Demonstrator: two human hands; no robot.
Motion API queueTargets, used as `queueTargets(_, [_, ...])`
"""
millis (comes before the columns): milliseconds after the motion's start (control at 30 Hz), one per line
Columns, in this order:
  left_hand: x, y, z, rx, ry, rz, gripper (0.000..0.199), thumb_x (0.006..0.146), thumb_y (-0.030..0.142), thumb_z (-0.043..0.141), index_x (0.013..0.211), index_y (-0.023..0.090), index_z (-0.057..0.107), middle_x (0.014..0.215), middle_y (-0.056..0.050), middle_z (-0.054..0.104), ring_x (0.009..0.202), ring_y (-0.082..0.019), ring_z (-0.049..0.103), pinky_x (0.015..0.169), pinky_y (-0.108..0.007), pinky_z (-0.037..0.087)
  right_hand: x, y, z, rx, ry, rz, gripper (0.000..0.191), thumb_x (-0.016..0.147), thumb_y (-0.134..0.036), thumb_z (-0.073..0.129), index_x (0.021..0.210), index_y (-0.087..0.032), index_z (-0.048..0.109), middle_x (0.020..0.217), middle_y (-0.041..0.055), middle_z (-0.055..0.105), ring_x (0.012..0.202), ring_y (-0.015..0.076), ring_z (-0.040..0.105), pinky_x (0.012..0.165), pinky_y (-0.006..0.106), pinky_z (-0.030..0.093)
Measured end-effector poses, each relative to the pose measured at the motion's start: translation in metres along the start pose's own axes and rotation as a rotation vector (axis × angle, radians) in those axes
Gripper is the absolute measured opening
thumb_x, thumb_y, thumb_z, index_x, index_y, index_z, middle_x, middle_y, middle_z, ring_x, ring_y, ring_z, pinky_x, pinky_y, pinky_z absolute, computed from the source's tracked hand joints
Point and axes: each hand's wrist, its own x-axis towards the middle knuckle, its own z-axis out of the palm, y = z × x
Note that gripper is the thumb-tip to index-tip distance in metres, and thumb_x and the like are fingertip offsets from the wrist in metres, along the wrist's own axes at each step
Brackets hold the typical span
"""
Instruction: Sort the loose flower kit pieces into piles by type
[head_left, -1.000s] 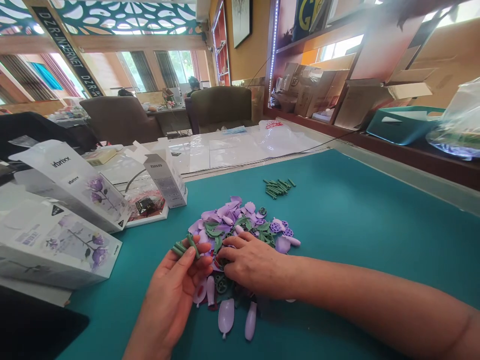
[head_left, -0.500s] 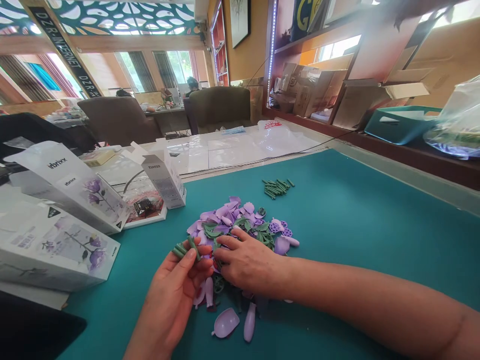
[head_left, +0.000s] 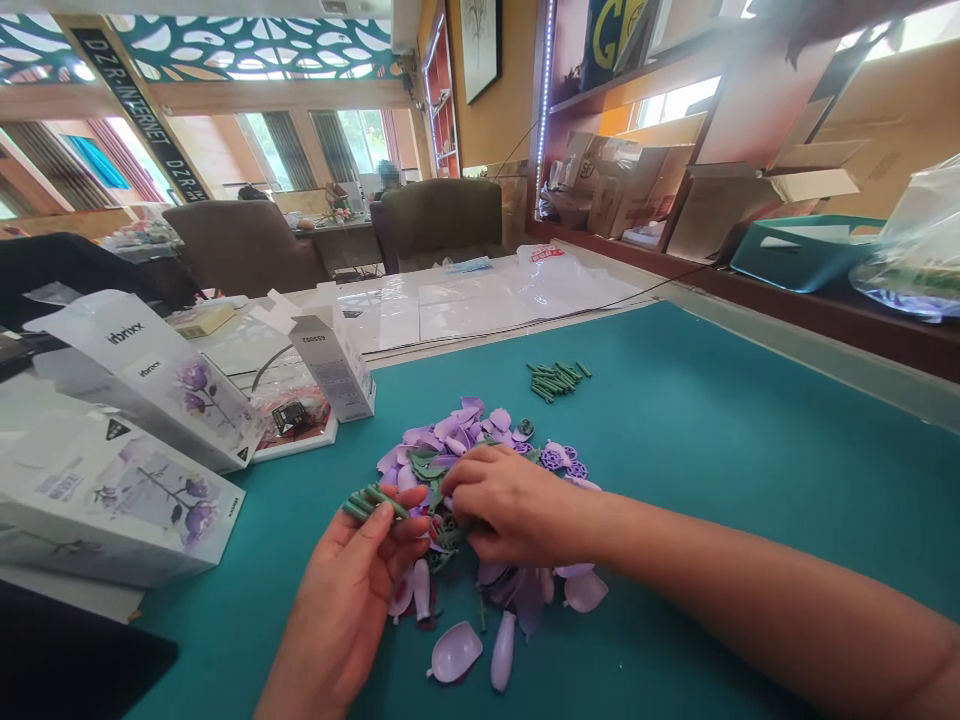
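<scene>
Teal mat [head_left: 750,520] under both hands | left hand [head_left: 341,590]: half closed, thumb pinching a bunch of green plastic stems [head_left: 373,503], apparently keeping them together and out of the way | right hand [head_left: 517,505]: curled down into the lilac petal and leaf pile [head_left: 457,435] between my hands, any grip hidden | spare stems [head_left: 556,381]: beyond the pile, apart from it

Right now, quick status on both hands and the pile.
Left hand pinching green plastic stems. Right hand down in the pile of lilac petals and green leaves. One loose petal below the hands.
</scene>
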Motion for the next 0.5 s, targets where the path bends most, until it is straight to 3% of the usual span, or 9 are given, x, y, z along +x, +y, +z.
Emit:
queueTargets(167, [0.001, -0.012, 0.001, 0.025, -0.045, -0.054, 0.014, 0.081, 0.012, 0.059, 0.094, 0.017, 0.061, 0.082, -0.005, 0.072, 0.065, -0.014, 0.069, 0.062, -0.025, 0.058, 0.001, -0.009, -0.009, 0.379, 0.109, 0.327, 0.008, 0.074, -0.015, 0.06, 0.081, -0.018, 0.059, 0.073, -0.0017, 0.062, 0.064, 0.0104, 0.051, 0.056, 0.021, 0.035])
queueTargets(267, [-0.002, -0.016, 0.004, 0.037, -0.122, -0.11, 0.02, 0.079, 0.016, 0.064, 0.098, 0.015, 0.063, 0.083, -0.006, 0.073, 0.07, -0.016, 0.069, 0.066, -0.025, 0.057, 0.002, -0.015, -0.004, 0.453, 0.132, 0.379, 0.006, 0.075, -0.016, 0.06, 0.08, -0.018, 0.057, 0.073, -0.0023, 0.063, 0.063, 0.0098, 0.053, 0.054, 0.019, 0.033])
queueTargets(367, [-0.005, -0.016, 0.008, 0.031, -0.139, -0.152, 0.023, 0.077, 0.018, 0.066, 0.1, 0.016, 0.064, 0.09, -0.007, 0.073, 0.079, -0.018, 0.07, 0.071, -0.027, 0.057, 0.003, -0.017, 0.003, 0.34, 0.163, 0.344, 0.003, 0.078, -0.018, 0.059, 0.079, -0.017, 0.057, 0.079, 0.0, 0.066, 0.068, 0.0114, 0.056, 0.057, 0.021, 0.035])
queueTargets(500, [-0.006, -0.017, 0.007, 0.061, -0.089, -0.202, 0.027, 0.074, 0.02, 0.069, 0.099, 0.017, 0.063, 0.089, -0.007, 0.073, 0.083, -0.022, 0.07, 0.069, -0.03, 0.057, 0.002, -0.018, 0.01, 0.089, 0.168, 0.145, 0.012, 0.087, -0.026, 0.055, 0.09, -0.017, 0.061, 0.085, 0.0037, 0.067, 0.075, 0.0148, 0.058, 0.065, 0.025, 0.039])
